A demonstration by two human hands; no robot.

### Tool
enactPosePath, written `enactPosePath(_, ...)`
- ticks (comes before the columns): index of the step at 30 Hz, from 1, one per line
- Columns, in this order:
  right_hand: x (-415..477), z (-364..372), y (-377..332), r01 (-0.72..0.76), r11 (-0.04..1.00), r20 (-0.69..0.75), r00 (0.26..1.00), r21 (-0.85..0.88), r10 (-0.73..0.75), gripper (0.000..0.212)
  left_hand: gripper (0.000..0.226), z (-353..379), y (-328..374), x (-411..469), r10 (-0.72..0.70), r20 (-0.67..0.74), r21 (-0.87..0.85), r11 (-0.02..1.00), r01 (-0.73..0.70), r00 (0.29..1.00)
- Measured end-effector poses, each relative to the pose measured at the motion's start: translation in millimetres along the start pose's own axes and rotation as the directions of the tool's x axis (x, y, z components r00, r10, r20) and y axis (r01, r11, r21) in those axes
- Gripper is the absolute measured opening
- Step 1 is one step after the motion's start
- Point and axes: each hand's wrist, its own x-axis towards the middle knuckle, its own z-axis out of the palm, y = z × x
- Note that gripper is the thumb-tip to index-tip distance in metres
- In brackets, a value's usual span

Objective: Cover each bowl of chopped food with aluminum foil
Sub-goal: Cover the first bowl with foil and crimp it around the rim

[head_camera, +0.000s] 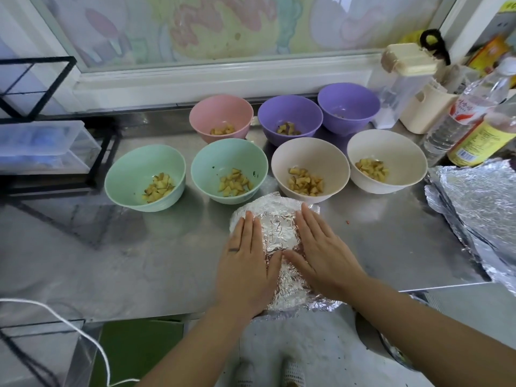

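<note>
Both hands are lying flat, fingers straight. The left hand [245,263] and right hand [321,247] are pressing the foil-covered bowl [279,227] at the steel counter's [139,261] front edge, probably to make the foil hug the rim. Seven open bowls [145,166] are waiting behind, one beige bowl [307,155] almost touching the foil. Spare foil sheets [480,208] are lying on the right.

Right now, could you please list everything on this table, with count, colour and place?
foil-covered bowl: 1, silver, front centre
green bowls: 2, green, middle row left, uncovered
beige bowls: 2, beige, middle row right, uncovered
pink bowl: 1, pink, back row left, uncovered
purple bowls: 2, purple, back row right, uncovered
foil sheets: stack, silver, right table edge
bottles: 2, clear, labelled, back right
table: 1, steel grey, beneath all
left hand: 1, flat on foil-covered bowl, left side
right hand: 1, flat on foil-covered bowl, right side
</note>
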Motion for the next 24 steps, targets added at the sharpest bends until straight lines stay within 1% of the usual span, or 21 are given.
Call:
enactPosePath(4, 1.6, -2.4, -0.9, -0.070, 0.980, -0.017, 0.997, 0.186, 0.075, 0.092, 0.089, -5.3, 1.9, -0.7, -0.054, -0.007, -0.105, 0.993, 0.053, 0.999)
enactPosePath(6, 2.6, -2.4, -0.8, -0.095, 0.963, -0.036, 0.994, 0.250, 0.107, 0.086, 0.085, -6.9, 2.8, -0.9, -0.095, -0.009, -0.149, 0.985, 0.093, 0.995)
enactPosePath(8, 2.9, -1.4, 0.6, -0.106, 0.955, -0.058, 0.990, 0.279, 0.127, 0.074, 0.075, -7.5, 3.6, -0.6, -0.136, 0.001, -0.192, 0.972, 0.134, 0.991)
enactPosePath(10, 2.6, -0.8, 1.5, -0.113, 0.951, -0.072, 0.988, 0.289, 0.139, 0.068, 0.068, -8.3, 4.5, -0.7, -0.183, 0.024, -0.243, 0.953, 0.183, 0.983)
enactPosePath(12, 3.1, -1.3, 1.6, -0.120, 0.947, -0.066, 0.987, 0.299, 0.145, 0.067, 0.064, -9.6, 4.9, -0.8, -0.211, 0.035, -0.290, 0.933, 0.212, 0.977)
enactPosePath(15, 4.3, -5.7, 3.6, -0.132, 0.933, -0.021, 0.989, 0.334, 0.147, 0.067, 0.062, -15.6, 1.3, 0.3, -0.251, 0.097, -0.377, 0.886, 0.269, 0.963)
enactPosePath(16, 4.7, -9.1, 3.7, -0.123, 0.939, -0.038, 0.989, 0.320, 0.142, 0.069, 0.061, -19.2, -0.6, 1.4, -0.264, 0.097, -0.396, 0.874, 0.280, 0.960)
enactPosePath(17, 5.4, -14.3, 2.3, -0.095, 0.957, -0.090, 0.988, 0.275, 0.124, 0.072, 0.060, -23.4, -1.6, 3.0, -0.263, 0.059, -0.384, 0.885, 0.265, 0.963)
enactPosePath(18, 7.0, -19.4, -0.9, -0.049, 0.979, -0.159, 0.984, 0.198, 0.081, 0.073, 0.058, -27.1, -1.1, 5.4, -0.238, -0.018, -0.334, 0.917, 0.219, 0.971)
enactPosePath(19, 10.1, -22.8, -5.8, 0.015, 0.994, -0.218, 0.976, 0.109, 0.009, 0.071, 0.056, -29.9, 0.9, 9.2, -0.178, -0.113, -0.272, 0.952, 0.142, 0.977)
enactPosePath(20, 13.4, -24.0, -11.5, 0.087, 0.996, -0.245, 0.966, 0.032, -0.077, 0.068, 0.055, -31.0, 3.8, 14.0, -0.092, -0.190, -0.222, 0.974, 0.049, 0.978)
enactPosePath(22, 19.8, -18.9, -20.8, 0.198, 0.979, -0.212, 0.956, -0.047, -0.203, 0.062, 0.053, -23.4, 8.4, 25.3, 0.086, -0.231, -0.158, 0.980, -0.125, 0.969)
enactPosePath(24, 23.6, -7.9, -21.0, 0.221, 0.973, -0.145, 0.962, -0.069, -0.229, 0.061, 0.052, -10.0, 8.4, 32.8, 0.184, -0.169, -0.101, 0.974, -0.203, 0.968)
